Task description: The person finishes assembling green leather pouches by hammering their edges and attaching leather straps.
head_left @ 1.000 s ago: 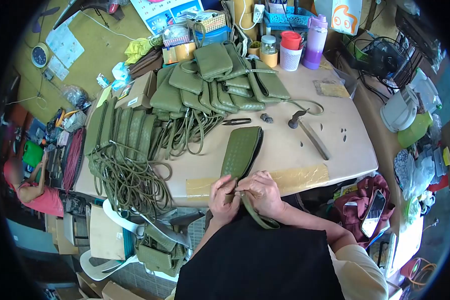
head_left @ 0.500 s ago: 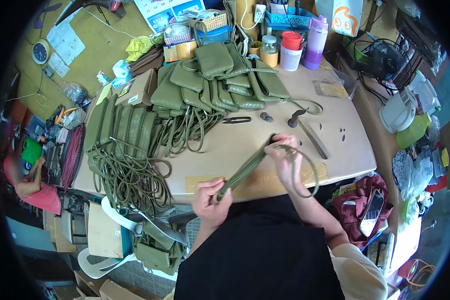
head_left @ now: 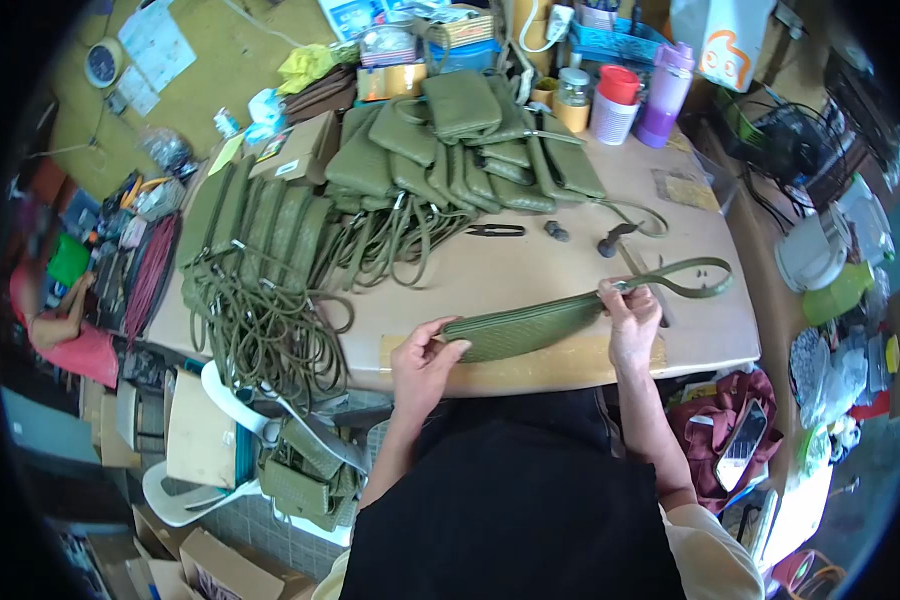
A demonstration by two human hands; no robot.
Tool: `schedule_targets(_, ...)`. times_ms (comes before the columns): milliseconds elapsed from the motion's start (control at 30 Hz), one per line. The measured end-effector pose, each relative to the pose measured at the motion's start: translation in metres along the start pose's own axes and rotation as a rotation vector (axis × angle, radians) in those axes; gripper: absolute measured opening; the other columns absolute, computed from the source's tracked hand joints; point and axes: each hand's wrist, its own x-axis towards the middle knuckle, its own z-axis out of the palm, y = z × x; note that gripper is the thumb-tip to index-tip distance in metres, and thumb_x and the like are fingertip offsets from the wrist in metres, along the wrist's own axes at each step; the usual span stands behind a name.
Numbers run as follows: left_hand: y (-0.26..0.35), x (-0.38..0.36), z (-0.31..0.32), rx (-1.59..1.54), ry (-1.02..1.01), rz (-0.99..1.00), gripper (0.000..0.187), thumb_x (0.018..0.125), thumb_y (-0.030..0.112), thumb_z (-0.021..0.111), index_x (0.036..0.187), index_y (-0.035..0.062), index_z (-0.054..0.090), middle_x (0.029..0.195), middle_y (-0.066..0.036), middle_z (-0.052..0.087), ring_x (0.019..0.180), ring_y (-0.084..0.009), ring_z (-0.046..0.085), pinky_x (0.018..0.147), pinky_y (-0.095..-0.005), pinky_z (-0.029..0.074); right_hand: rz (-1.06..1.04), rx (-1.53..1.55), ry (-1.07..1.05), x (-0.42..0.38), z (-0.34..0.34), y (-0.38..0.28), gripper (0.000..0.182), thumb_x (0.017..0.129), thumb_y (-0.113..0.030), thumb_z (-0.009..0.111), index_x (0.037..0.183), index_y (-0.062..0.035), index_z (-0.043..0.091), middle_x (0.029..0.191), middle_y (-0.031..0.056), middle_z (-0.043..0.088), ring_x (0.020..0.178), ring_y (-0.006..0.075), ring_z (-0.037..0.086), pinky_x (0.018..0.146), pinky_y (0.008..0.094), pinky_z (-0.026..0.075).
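Note:
An olive-green zippered pouch (head_left: 525, 330) with a woven texture stretches between my hands above the table's front edge. My left hand (head_left: 426, 357) pinches its left end, thumb in front. At the other end, my right hand (head_left: 632, 315) grips the corner where a looped wrist strap (head_left: 705, 278) comes out and hangs over the tabletop to the right. The zipper edge faces up. Beyond the right hand lies a hammer (head_left: 618, 240), its handle partly hidden by the strap and hand. Small black thread snips (head_left: 496, 230) and a dark grey lump (head_left: 556, 231) rest farther back.
Many similar pouches (head_left: 460, 105) are piled at the back of the table (head_left: 450, 280), and another row (head_left: 270, 235) with tangled straps stands at left. A purple bottle (head_left: 665, 95) and a red-lidded cup (head_left: 615, 105) stand behind. Another person (head_left: 70, 330) sits far left.
The pouch has turned from a steep slant to nearly level, its side now showing. My right hand has moved right and lower, and the strap swings out rightward. The camera view has shifted slightly.

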Motion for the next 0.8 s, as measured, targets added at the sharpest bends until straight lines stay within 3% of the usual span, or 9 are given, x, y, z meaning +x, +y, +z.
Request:
schedule_targets(167,-0.001,-0.001,0.001,-0.141,-0.033,-0.103,0.035,0.083,0.001,0.071,0.117,-0.0020,0.062,0.079,0.000,0.063,0.066,-0.0012,0.052,0.061,-0.0148,0.042,-0.017,0.055,-0.051,-0.001,-0.008,0.004,0.014,0.084,-0.010,0.073,0.084,-0.0020,0.061,0.070,-0.0026,0.055,0.063,0.0053,0.046,0.059,0.0211,0.036)
schedule_targets(300,0.002,-0.001,0.005,-0.232,-0.002,0.009,0.035,0.083,0.001,0.071,0.117,-0.0024,0.062,0.086,-0.002,0.066,0.069,-0.0008,0.052,0.062,-0.0153,0.043,-0.083,0.241,-0.130,-0.004,-0.007,0.000,0.012,0.084,-0.005,0.071,0.087,-0.0016,0.060,0.084,0.0050,0.061,0.072,0.0095,0.051,0.067,0.0247,0.042)
schedule_targets(333,0.005,-0.001,0.007,-0.218,0.029,0.058,0.035,0.084,0.002,0.071,0.117,-0.0027,0.062,0.089,-0.003,0.067,0.070,-0.0007,0.053,0.062,-0.0156,0.043,-0.130,0.298,-0.205,-0.001,-0.013,0.006,0.011,0.084,-0.002,0.070,0.090,-0.0016,0.060,0.096,0.0098,0.062,0.078,0.0119,0.053,0.071,0.0276,0.045)
schedule_targets(467,0.013,0.003,0.008,-0.144,0.071,0.193,0.035,0.084,0.004,0.072,0.116,-0.0038,0.062,0.095,-0.005,0.068,0.072,-0.0003,0.053,0.062,-0.0156,0.043,-0.135,0.400,-0.220,-0.001,-0.014,-0.008,0.011,0.085,-0.004,0.069,0.091,-0.0023,0.060,0.102,0.0126,0.061,0.079,0.0135,0.054,0.072,0.0291,0.046)
schedule_targets(567,0.017,0.001,0.004,-0.046,-0.042,0.017,0.036,0.083,0.006,0.073,0.115,-0.0046,0.062,0.094,-0.005,0.068,0.070,-0.0008,0.054,0.061,-0.0158,0.044,-0.120,0.360,-0.217,0.000,-0.017,-0.017,0.010,0.086,-0.005,0.068,0.091,-0.0023,0.061,0.102,0.0128,0.061,0.079,0.0136,0.054,0.071,0.0286,0.046)
schedule_targets(667,0.027,0.000,0.002,-0.117,-0.113,-0.138,0.034,0.084,0.004,0.072,0.115,-0.0047,0.061,0.095,-0.007,0.066,0.076,-0.0066,0.060,0.069,-0.0195,0.050,-0.091,0.340,-0.201,-0.001,-0.019,-0.013,0.009,0.087,-0.007,0.067,0.092,-0.0024,0.061,0.099,0.0118,0.062,0.077,0.0129,0.053,0.067,0.0275,0.045)
schedule_targets(733,0.022,0.005,0.001,-0.133,-0.138,-0.240,0.032,0.083,0.005,0.072,0.112,-0.0044,0.063,0.080,-0.002,0.065,0.065,-0.0027,0.055,0.061,-0.0169,0.046,-0.053,0.326,-0.195,-0.003,-0.020,-0.008,0.009,0.088,-0.007,0.067,0.092,-0.0022,0.062,0.098,0.0112,0.062,0.076,0.0126,0.053,0.066,0.0272,0.045)
schedule_targets(800,0.018,0.008,0.000,-0.160,-0.147,-0.264,0.031,0.083,0.005,0.072,0.112,-0.0043,0.063,0.079,-0.001,0.064,0.065,-0.0027,0.055,0.061,-0.0169,0.046,0.018,0.309,-0.202,-0.005,-0.019,-0.004,0.008,0.088,-0.006,0.067,0.092,-0.0023,0.062,0.096,0.0100,0.063,0.075,0.0122,0.052,0.064,0.0272,0.044)
